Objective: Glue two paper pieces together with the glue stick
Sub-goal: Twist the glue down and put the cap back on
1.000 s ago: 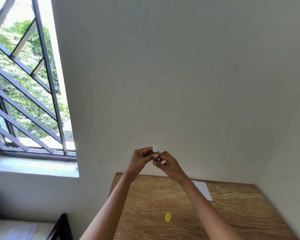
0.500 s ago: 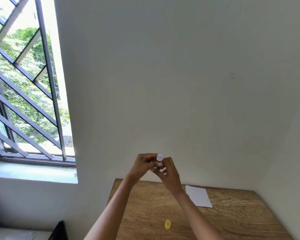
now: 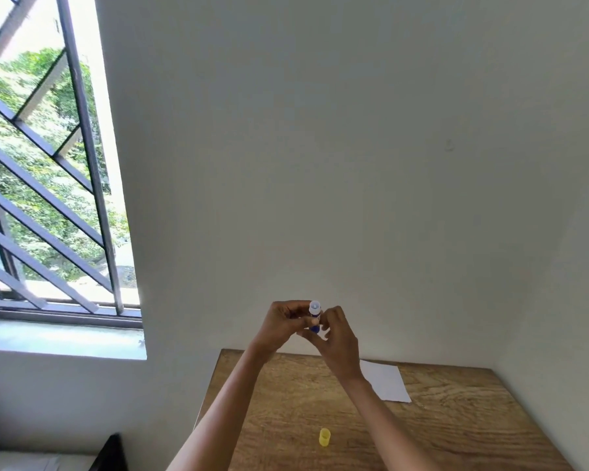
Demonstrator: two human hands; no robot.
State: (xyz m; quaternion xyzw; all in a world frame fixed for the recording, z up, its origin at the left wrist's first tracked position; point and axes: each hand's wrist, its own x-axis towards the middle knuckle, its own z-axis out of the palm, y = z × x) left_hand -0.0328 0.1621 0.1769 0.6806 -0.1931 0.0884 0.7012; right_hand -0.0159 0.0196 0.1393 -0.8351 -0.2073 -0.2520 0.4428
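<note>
Both hands are raised above the far edge of a wooden table (image 3: pixel 456 436), in front of a plain pale wall (image 3: pixel 354 147). The left hand (image 3: pixel 283 326) has its fingers curled round a glue stick (image 3: pixel 314 311), holding it upright so that its white open top points up and its blue body shows between the fingers. The right hand (image 3: pixel 339 338) meets it from the other side, its fingertips pinching the lower end of the same glue stick. On the table, a white sheet of paper (image 3: pixel 386 382) lies flat just to the right of the right forearm, partly hidden by it. A small yellow cap (image 3: pixel 324 437) stands on the wood nearer the person, between the two forearms and apart from the paper. At the left, a barred window (image 3: pixel 48 185) shows green leaves outside.
</note>
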